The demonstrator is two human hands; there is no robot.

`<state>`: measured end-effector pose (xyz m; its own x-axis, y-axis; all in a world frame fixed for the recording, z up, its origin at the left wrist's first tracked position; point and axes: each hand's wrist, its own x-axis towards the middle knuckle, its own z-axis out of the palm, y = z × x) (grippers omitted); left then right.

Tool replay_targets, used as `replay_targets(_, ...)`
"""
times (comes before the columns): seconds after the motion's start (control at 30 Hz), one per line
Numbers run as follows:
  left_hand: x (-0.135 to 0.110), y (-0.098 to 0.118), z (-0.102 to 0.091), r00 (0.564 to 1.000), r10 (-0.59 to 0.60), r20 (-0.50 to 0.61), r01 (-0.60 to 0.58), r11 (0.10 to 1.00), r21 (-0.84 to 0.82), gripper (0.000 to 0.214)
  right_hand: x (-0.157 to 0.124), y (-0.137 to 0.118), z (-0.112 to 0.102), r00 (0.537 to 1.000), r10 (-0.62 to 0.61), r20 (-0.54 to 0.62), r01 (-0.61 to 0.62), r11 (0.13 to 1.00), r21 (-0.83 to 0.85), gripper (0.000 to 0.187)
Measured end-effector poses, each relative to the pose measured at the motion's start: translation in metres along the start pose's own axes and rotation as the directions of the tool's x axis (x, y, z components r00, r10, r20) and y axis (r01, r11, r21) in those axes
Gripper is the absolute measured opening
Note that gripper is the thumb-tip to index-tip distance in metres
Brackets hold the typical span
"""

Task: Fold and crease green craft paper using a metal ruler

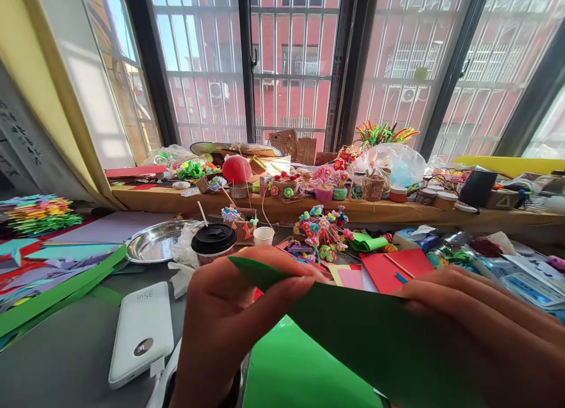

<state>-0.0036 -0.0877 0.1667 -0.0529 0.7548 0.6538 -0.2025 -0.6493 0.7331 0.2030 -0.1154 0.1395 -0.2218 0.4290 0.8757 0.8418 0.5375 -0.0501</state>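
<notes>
My left hand point(238, 308) pinches the upper left edge of a dark green sheet of paper point(375, 343) between thumb and fingers. The sheet's left end curls up over the fingers. At the right, my right hand point(481, 325) grips the same sheet near its top edge; its thumb is mostly hidden. The sheet is raised and tilted toward me. Below it lies a brighter green sheet point(304, 372), partly covered by the held paper and my left hand.
A white power bank point(143, 331) with a cable lies left. Behind stand a black-lidded cup point(213, 238), a metal plate point(154, 246), a paper cup point(263, 236) and pipe-cleaner flowers point(322, 228). Red paper point(395, 269) lies behind my right hand. Cut paper strips point(57, 296) cover the far left.
</notes>
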Motion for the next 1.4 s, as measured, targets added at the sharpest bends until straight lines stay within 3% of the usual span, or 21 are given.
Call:
replay_targets(0.1,0.002,-0.001,-0.007,0.997,0.045,0.058,-0.05,0.995,0.082,0.014,-0.011,0.016,-0.008,0.998,-0.047,0.037,0.051,0.99,-0.133,0.019)
replay_targets(0.23,0.003,-0.005,-0.009,0.99,0.052,0.134,-0.076,0.981,0.179,0.012,-0.014,0.031,-0.014,0.993,-0.063,0.103,0.077,0.987,-0.142,0.021)
replay_targets(0.37,0.0,-0.009,-0.001,0.979,0.121,0.161,-0.149,0.974,0.172,0.016,0.0,0.023,-0.011,0.984,-0.098,0.15,0.117,0.985,-0.125,0.016)
replay_targets(0.47,-0.003,-0.009,0.007,0.964,0.104,0.247,-0.154,0.968,0.196,0.016,0.009,0.008,-0.005,0.984,-0.07,0.165,0.077,0.996,-0.04,0.019)
replay_targets(0.63,-0.003,-0.007,0.011,0.947,0.039,0.319,-0.11,0.972,0.206,0.012,0.013,-0.003,-0.001,0.987,-0.045,0.156,0.031,0.996,0.086,0.018)
replay_targets(0.97,0.001,-0.004,0.001,0.948,-0.02,0.317,-0.053,0.974,0.221,0.017,0.004,0.008,-0.009,0.977,-0.179,0.112,0.182,0.983,-0.014,0.016)
replay_targets(1.27,0.004,-0.003,-0.004,0.914,-0.04,0.403,-0.06,0.971,0.231,0.019,-0.009,0.005,-0.006,0.994,-0.072,0.082,0.071,0.997,0.006,0.018)
replay_targets(1.4,0.005,-0.005,-0.004,0.903,-0.04,0.427,-0.056,0.976,0.211,0.019,-0.007,0.002,-0.004,0.993,-0.104,0.051,0.103,0.995,0.018,0.019)
